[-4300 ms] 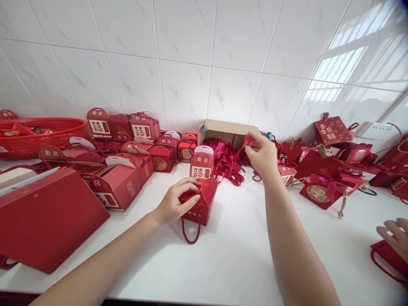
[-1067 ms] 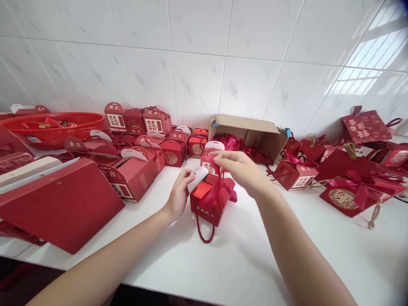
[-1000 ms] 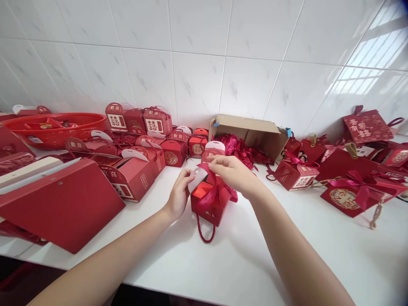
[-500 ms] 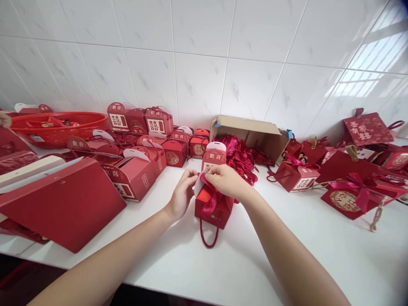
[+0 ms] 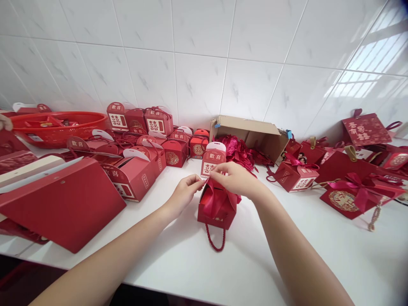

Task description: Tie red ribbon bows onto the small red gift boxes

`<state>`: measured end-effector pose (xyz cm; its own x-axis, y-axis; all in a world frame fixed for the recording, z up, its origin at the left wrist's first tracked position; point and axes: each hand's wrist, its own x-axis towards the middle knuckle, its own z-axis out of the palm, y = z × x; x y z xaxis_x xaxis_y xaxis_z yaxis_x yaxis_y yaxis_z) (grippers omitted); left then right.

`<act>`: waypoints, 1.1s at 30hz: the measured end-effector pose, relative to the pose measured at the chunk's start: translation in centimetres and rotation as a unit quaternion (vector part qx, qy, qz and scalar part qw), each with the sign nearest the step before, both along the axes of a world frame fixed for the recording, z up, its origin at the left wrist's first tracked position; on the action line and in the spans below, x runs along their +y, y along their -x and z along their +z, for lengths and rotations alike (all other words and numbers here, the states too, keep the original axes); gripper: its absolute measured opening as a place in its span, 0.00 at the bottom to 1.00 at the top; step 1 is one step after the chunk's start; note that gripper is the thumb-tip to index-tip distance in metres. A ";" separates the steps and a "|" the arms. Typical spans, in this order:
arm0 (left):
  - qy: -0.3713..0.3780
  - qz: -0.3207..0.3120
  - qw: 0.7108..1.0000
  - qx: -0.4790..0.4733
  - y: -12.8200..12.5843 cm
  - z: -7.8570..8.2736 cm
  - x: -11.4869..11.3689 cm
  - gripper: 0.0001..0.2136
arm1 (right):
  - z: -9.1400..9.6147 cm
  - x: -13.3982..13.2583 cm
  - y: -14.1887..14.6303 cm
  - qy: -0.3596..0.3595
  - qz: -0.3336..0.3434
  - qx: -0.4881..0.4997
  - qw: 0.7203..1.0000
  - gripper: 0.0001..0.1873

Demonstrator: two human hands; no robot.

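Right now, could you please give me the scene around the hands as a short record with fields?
Left hand: at the top edge of the small red box
Right hand: at the ribbon over that box; exact hold unclear
Rope handle: looped on the box's near side
Behind the box: a labelled box, a ribbon pile, an open carton
Far left: red basket, another person's hand beside it

Left hand [image 5: 184, 195] touches red box [image 5: 225, 216]; right hand [image 5: 235, 178] pinches ribbon [image 5: 213, 205].
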<state>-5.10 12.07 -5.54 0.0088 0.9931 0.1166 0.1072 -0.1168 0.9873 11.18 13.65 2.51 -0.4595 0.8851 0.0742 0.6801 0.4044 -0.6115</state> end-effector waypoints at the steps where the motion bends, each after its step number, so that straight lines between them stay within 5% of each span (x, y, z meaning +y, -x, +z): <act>1: -0.002 0.009 0.997 0.075 0.3 -0.3 0.2 0.11 | 0.3 0.0 -0.5 -0.017 -0.023 -0.011 1.000 0.14; 5: -0.027 0.071 0.942 0.327 2.4 -1.6 1.2 0.09 | 1.5 -0.1 -3.0 -0.041 -0.076 -0.079 0.993 0.10; 10: -0.116 0.192 0.860 0.459 3.8 -1.8 1.9 0.02 | 1.5 0.2 -5.5 0.031 -0.042 -0.142 0.989 0.11; 12: -0.149 0.166 0.896 0.384 3.4 -1.3 2.0 0.04 | 1.1 0.4 -5.4 0.057 -0.014 -0.147 0.987 0.15; 16: -0.079 -0.026 0.991 0.100 1.7 0.1 1.2 0.16 | 0.4 0.8 -4.2 0.077 0.023 -0.116 0.990 0.16; 19: -0.022 -0.092 0.995 0.008 1.0 0.8 0.6 0.17 | 0.1 1.3 -3.9 0.067 0.013 -0.122 0.990 0.18; 33: 0.022 -0.188 0.980 -0.055 2.4 1.0 0.7 0.18 | 0.4 1.8 -5.1 0.060 0.085 -0.154 0.983 0.18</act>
